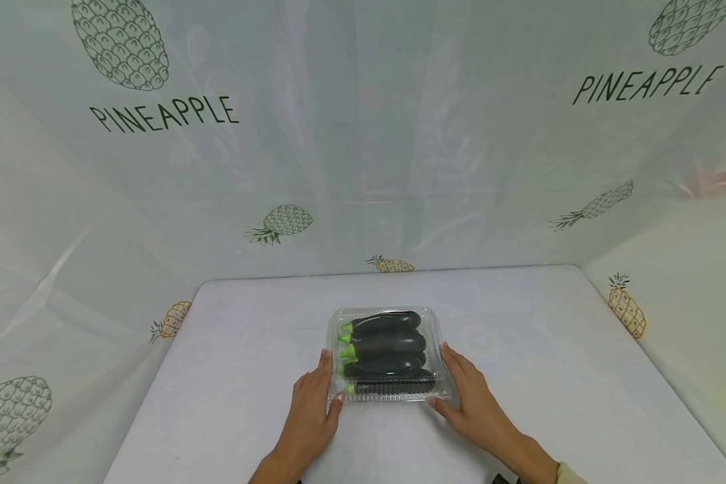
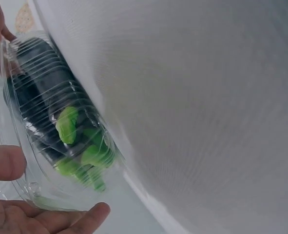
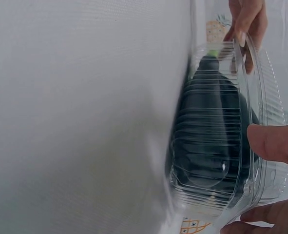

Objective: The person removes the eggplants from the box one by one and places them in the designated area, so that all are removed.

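a pale plastic sheet (image 1: 387, 134) printed with pineapples and lettering rises behind and on both sides of a white table (image 1: 248, 349), whose far edge runs across with both far corners rounded.

from the left, the left hand (image 1: 313, 407) reaches up from the lower border of the head view, its forearm slanting inward. its fingers lie along the left side of a clear container (image 1: 433, 329), and its thumb is spread away from them at the near left corner. the left wrist view shows the thumb at the rim and the fingers around the end, so the container's edge is held between them.

the container sits about midway between the table's left and right edges, well apart from the far edge, with its long side roughly in line with that edge. through its ribbed wall show several dark eggplants (image 1: 390, 343), laid side by side, their green stems (image 1: 347, 351) toward the left hand.

on the right, the right hand (image 1: 474, 403) angles in from a light sleeve (image 1: 569, 474). its fingers reach along the container's right side, the thumb at the near right corner; the right wrist view shows that edge clamped between thumb and fingers.
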Available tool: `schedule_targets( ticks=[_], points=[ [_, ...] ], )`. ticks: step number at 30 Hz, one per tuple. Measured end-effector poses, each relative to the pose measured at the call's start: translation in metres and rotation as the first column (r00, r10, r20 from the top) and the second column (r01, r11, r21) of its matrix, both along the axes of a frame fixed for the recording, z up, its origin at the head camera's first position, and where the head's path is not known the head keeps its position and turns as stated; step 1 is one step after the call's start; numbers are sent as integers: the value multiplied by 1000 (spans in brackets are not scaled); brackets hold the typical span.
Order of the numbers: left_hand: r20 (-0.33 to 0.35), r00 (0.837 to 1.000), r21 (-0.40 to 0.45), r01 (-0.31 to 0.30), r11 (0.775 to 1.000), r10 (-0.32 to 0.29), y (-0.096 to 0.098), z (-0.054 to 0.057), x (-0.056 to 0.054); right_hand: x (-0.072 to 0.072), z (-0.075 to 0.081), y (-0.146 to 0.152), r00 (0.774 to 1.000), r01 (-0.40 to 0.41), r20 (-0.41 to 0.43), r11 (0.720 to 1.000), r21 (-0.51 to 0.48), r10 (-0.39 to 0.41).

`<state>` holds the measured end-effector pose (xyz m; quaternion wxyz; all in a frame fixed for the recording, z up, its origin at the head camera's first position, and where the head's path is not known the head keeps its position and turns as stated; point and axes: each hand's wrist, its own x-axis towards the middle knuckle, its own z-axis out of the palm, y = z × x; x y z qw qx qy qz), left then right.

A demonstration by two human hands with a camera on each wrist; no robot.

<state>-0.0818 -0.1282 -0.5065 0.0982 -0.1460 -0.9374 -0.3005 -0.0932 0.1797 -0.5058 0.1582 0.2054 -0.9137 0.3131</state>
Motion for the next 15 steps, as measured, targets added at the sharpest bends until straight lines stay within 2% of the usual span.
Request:
schedule_targets(
  ticks=[6,11,15],
  points=[
    [-7,1000,-20,-7,1000,7,1,4,1,1,-2,1,1000,7,-2,1000,4,-7],
    [-2,1000,-36,-27,999,27,2,2,0,0,-3,1,999,5,-35,1000,6,-4],
    [-40,998,-100,-51,994,47,2,1,-2,0,-4,1,999,5,-49,1000,10,-4]
  ],
)
